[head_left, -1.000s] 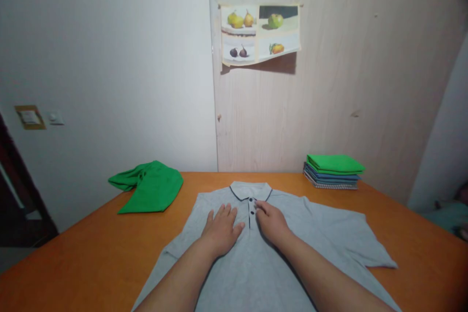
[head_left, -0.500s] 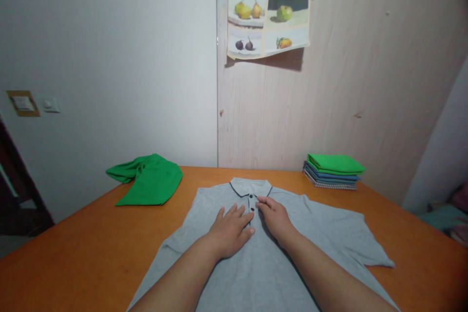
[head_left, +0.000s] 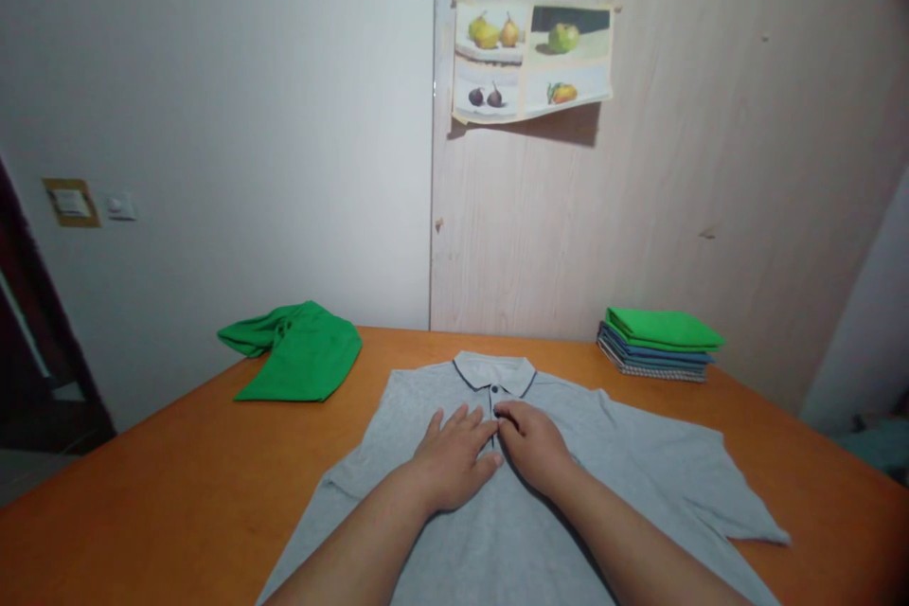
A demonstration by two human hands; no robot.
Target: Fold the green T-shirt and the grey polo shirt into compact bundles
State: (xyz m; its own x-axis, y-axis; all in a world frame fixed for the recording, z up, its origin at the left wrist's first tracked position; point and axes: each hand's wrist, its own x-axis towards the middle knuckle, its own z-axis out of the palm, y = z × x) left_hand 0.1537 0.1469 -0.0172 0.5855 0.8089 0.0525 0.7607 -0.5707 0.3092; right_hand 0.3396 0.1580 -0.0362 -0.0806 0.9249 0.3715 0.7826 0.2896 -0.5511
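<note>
A grey short-sleeved polo shirt [head_left: 454,544] lies spread front side up, its dark-edged collar [head_left: 495,370] away from me. My left hand [head_left: 454,459] rests flat on the chest with its fingers spread, just left of the buttoned placket. At the placket, my right hand [head_left: 532,443] is closed, its fingertips pinching the edge by the lower button. The upper button [head_left: 495,389] shows above the fingers; the lower one is mostly covered. My two hands meet at the fingertips.
The shirt lies on an orange-brown table [head_left: 177,492]. A crumpled green cloth bundle [head_left: 305,360] sits at the back left. A stack of folded clothes [head_left: 657,346], bright green on top, stands at the back right. Behind is a wall with a fruit picture [head_left: 532,62].
My right hand has moved slightly down the placket, and its fingers now cover the lower button. The left hand stays flat on the shirt. The whole view has shifted a little.
</note>
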